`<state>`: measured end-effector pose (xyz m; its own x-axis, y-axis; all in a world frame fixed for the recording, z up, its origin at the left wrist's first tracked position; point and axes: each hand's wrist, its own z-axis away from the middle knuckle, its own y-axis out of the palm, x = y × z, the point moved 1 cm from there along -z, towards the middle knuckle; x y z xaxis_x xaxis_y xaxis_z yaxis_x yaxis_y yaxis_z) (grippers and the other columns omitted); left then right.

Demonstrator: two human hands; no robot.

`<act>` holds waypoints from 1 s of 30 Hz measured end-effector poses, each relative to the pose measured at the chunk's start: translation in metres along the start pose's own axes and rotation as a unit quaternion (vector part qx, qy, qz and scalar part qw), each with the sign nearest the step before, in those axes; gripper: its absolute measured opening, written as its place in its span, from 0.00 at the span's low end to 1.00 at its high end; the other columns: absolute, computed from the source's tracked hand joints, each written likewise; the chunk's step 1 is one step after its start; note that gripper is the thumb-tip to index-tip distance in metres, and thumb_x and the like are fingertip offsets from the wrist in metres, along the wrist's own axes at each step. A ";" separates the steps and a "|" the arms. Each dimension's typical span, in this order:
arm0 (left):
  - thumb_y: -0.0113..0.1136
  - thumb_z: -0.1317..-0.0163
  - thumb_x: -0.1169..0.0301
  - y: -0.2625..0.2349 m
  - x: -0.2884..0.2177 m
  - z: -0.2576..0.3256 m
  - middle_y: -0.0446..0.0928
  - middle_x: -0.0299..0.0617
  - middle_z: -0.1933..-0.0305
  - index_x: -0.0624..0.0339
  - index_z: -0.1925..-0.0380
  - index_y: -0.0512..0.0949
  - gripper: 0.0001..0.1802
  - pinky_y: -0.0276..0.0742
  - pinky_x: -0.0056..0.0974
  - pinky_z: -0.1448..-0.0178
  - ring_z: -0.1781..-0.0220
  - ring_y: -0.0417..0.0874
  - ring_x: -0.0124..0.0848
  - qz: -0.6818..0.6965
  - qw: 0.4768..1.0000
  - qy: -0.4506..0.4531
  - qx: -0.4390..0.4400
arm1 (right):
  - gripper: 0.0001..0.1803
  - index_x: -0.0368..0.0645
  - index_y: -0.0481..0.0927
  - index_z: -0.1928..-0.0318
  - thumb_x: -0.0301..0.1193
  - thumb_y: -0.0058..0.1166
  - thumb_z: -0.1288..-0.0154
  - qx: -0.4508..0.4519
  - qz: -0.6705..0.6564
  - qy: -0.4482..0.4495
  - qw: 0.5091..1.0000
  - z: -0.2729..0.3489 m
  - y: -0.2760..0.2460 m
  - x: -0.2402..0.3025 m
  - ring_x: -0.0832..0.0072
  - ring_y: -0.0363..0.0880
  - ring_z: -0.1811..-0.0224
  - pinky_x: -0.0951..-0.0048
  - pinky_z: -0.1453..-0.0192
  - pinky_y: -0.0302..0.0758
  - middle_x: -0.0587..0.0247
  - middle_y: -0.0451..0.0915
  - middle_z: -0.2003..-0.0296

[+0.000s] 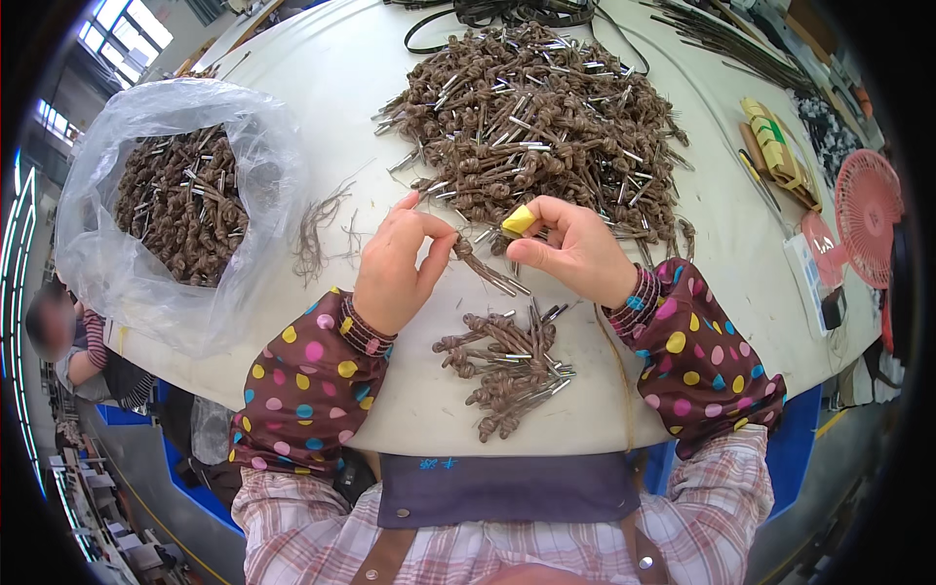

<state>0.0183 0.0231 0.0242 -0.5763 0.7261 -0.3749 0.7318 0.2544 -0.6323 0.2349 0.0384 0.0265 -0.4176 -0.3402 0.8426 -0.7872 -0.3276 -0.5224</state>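
The left grip (398, 273) has thumb and finger pinched on a knotted brown cord (480, 265) with metal tips, over the pale counter (336, 146). Beside it the right grip (583, 255) is half curled, a small yellow piece (519, 221) at its fingertips; I can't tell if it's held or worn. A small cord pile (505, 361) lies nearer the person, a big cord heap (531, 122) beyond.
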 end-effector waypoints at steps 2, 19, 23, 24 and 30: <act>0.60 0.47 0.83 0.000 0.000 0.000 0.75 0.39 0.72 0.62 0.70 0.71 0.08 0.72 0.51 0.40 0.68 0.79 0.38 -0.006 1.000 -0.005 -0.024 | 0.18 0.39 0.75 0.53 0.36 0.60 0.39 0.043 -0.349 0.081 0.933 0.002 0.019 -0.003 0.89 0.73 0.73 0.84 0.72 0.68 0.68 0.80 0.69; 0.57 0.38 0.71 -0.013 0.011 -0.003 0.78 0.44 0.59 0.62 0.60 0.78 0.09 0.71 0.36 0.50 0.55 0.77 0.36 0.155 0.969 -0.150 0.122 | 0.12 0.47 0.78 0.62 0.28 0.60 0.50 -0.137 0.253 -0.279 0.916 0.010 -0.004 0.007 0.72 0.79 0.72 0.73 0.70 0.76 0.68 0.79 0.69; 0.58 0.38 0.71 -0.009 0.001 -0.001 0.79 0.44 0.60 0.62 0.56 0.79 0.12 0.73 0.34 0.52 0.58 0.79 0.32 0.203 0.947 -0.177 0.176 | 0.15 0.49 0.76 0.61 0.29 0.60 0.52 -0.128 0.337 -0.338 0.870 0.012 -0.004 0.013 0.74 0.77 0.75 0.75 0.73 0.74 0.71 0.76 0.70; 0.59 0.39 0.71 -0.009 0.000 -0.001 0.80 0.44 0.61 0.62 0.56 0.79 0.12 0.73 0.33 0.53 0.60 0.79 0.32 0.197 0.952 -0.161 0.171 | 0.16 0.49 0.76 0.60 0.29 0.60 0.52 -0.125 0.340 -0.353 0.862 0.012 -0.003 0.013 0.74 0.76 0.75 0.75 0.73 0.73 0.72 0.75 0.70; 0.63 0.44 0.75 -0.005 -0.006 -0.002 0.81 0.44 0.63 0.62 0.60 0.81 0.10 0.76 0.32 0.57 0.62 0.82 0.31 0.192 0.963 -0.139 0.129 | 0.12 0.44 0.77 0.63 0.25 0.61 0.51 -0.108 0.160 -0.234 0.953 0.012 0.004 0.009 0.72 0.81 0.70 0.75 0.69 0.77 0.66 0.78 0.69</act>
<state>0.0187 0.0192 0.0307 -0.3818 0.5270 -0.7593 0.8161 -0.1933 -0.5446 0.2332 0.0237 0.0306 -0.4433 -0.7642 0.4686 -0.7499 0.0298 -0.6608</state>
